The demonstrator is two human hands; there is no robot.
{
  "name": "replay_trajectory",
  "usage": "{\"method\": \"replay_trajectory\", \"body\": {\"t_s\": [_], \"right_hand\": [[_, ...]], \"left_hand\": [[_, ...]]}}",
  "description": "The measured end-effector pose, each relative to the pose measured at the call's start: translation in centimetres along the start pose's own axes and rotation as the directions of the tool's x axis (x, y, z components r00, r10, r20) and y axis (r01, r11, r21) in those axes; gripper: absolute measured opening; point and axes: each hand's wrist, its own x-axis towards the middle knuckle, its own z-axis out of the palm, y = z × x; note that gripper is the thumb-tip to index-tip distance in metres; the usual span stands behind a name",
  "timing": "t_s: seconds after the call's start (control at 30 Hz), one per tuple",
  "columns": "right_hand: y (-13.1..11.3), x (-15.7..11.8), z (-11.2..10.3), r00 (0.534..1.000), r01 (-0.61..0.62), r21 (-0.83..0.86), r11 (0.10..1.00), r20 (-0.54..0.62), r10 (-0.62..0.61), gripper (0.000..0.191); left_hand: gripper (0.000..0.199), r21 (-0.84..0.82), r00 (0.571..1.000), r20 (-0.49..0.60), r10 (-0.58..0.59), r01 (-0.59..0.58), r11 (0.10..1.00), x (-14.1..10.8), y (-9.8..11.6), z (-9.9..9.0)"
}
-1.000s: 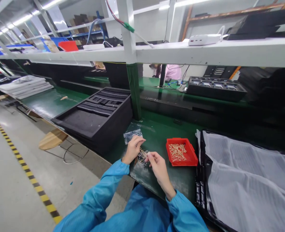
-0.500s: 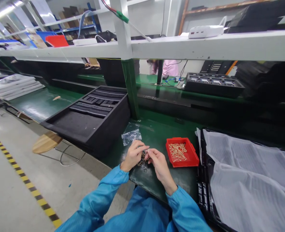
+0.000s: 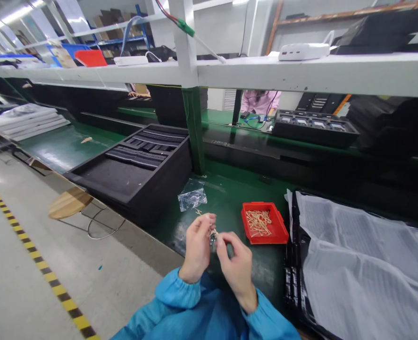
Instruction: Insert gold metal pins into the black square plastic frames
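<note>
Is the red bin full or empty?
Neither: thin tan pieces lie in the red bin, with bare red showing around them.

Worn on the head, the camera faces forward and down, fingers (image 3: 198, 231) near, white shelf (image 3: 244, 77) beyond.

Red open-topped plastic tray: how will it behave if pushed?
The tray probably slides without tipping, being low and wide on the flat green bench. It seems light for its size, with thin-looking walls. The loose, thin tan pieces inside may shift.

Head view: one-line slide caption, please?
Both hands close together at small tan pieces, red tray of thin tan sticks at right, clear bag beyond on green bench.
</note>
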Motion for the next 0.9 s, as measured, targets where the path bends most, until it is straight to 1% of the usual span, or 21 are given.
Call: {"method": "replay_trajectory", "body": {"t_s": [0.07,0.1,0.13,0.17,0.2,0.27,0.33,0.37,0.43,0.5,0.53,0.6,0.67,0.7,0.73,0.77,0.8,0.83,0.87,0.9], "right_hand": [[-0.7,-1.2,-2.6,0.995,0.101,-0.042,0.994,-0.008,-0.102,0.005],[-0.7,-1.4,-4.0,0.979,0.189,-0.112,0.976,-0.063,-0.196,0.006],[-0.5,-1.3,-5.3,0.966,0.188,-0.196,0.962,-0.138,-0.217,0.008],[-0.1,-1.0,-6.5,0.965,0.066,-0.278,0.958,-0.227,-0.133,0.01],[0.2,-0.5,-7.4,0.964,0.0,-0.301,0.953,-0.252,-0.08,0.011],[0.8,0.4,-8.3,0.965,-0.1,-0.304,0.947,-0.261,0.018,0.026],[0.6,0.6,-8.2,0.973,-0.161,-0.27,0.95,-0.202,0.107,0.039],[0.2,0.3,-7.9,0.975,-0.198,-0.208,0.958,-0.146,0.17,0.044],[-0.9,-0.4,-7.0,0.954,-0.299,0.016,0.954,0.009,0.298,0.049],[-2.1,-1.0,-5.9,0.919,-0.392,0.232,0.89,0.151,0.365,0.052],[-2.6,-1.2,-5.4,0.91,-0.412,0.294,0.862,0.183,0.372,0.052],[-3.4,-1.4,-4.3,0.918,-0.395,0.312,0.864,0.171,0.358,0.049],[-4.1,-1.7,-3.9,0.94,-0.341,0.29,0.894,0.105,0.325,0.045],[-4.4,-2.0,-4.2,0.953,-0.301,0.272,0.914,0.054,0.298,0.044],[-4.9,-2.3,-5.0,0.965,-0.251,0.243,0.937,-0.015,0.263,0.045],[-5.5,-2.7,-6.4,0.971,-0.193,0.201,0.96,-0.105,0.217,0.046],[-6.2,-3.1,-8.4,0.965,-0.131,0.144,0.981,-0.21,0.16,0.048],[-7.0,-3.5,-11.1,0.939,-0.069,0.071,0.995,-0.331,0.089,0.05],[-7.8,-3.9,-14.3,0.888,-0.018,-0.016,1.0,-0.46,0.008,0.05],[-8.7,-4.1,-17.8,0.818,0.013,-0.113,0.994,-0.571,-0.076,0.049]], "left_hand": [[0.041,-0.136,0.999,-0.024,-0.045,0.042,0.99,1.4,1.0,-0.1],[0.047,-0.197,0.998,-0.015,-0.064,0.06,0.979,2.3,1.6,-0.2],[0.054,-0.256,0.997,0.01,-0.079,0.079,0.964,3.1,2.2,-0.3],[0.064,-0.305,0.995,0.051,-0.088,0.099,0.947,3.7,2.7,-0.2],[0.078,-0.337,0.99,0.109,-0.089,0.121,0.934,4.0,2.9,0.0],[0.105,-0.326,0.963,0.261,-0.064,0.15,0.933,4.1,2.6,0.8],[0.119,-0.224,0.905,0.424,-0.035,0.142,0.964,3.5,1.6,1.9],[0.123,-0.173,0.866,0.5,-0.031,0.134,0.976,3.1,0.9,2.4],[0.132,-0.098,0.781,0.624,-0.04,0.129,0.987,2.5,-0.2,3.4],[0.142,-0.047,0.709,0.703,-0.056,0.124,0.991,2.0,-1.0,4.2],[0.146,-0.028,0.686,0.726,-0.058,0.114,0.993,1.9,-1.2,4.6],[0.145,0.012,0.643,0.763,-0.067,0.09,0.996,1.7,-1.5,5.1],[0.141,0.043,0.597,0.799,-0.075,0.067,0.997,1.4,-1.5,5.1],[0.14,0.051,0.575,0.815,-0.073,0.053,0.997,1.3,-1.5,4.9],[0.139,0.044,0.562,0.826,-0.056,0.035,0.998,1.3,-1.5,4.7],[0.137,0.024,0.561,0.827,-0.027,0.013,1.0,1.4,-1.4,4.6],[0.133,0.0,0.576,0.818,0.007,-0.012,1.0,1.6,-1.4,4.5],[0.124,-0.007,0.593,0.805,0.03,-0.04,0.999,1.8,-1.5,4.8],[0.112,0.017,0.605,0.795,0.033,-0.078,0.997,1.9,-1.6,5.4],[0.097,0.067,0.607,0.794,0.032,-0.139,0.988,1.8,-1.8,6.6]]}}
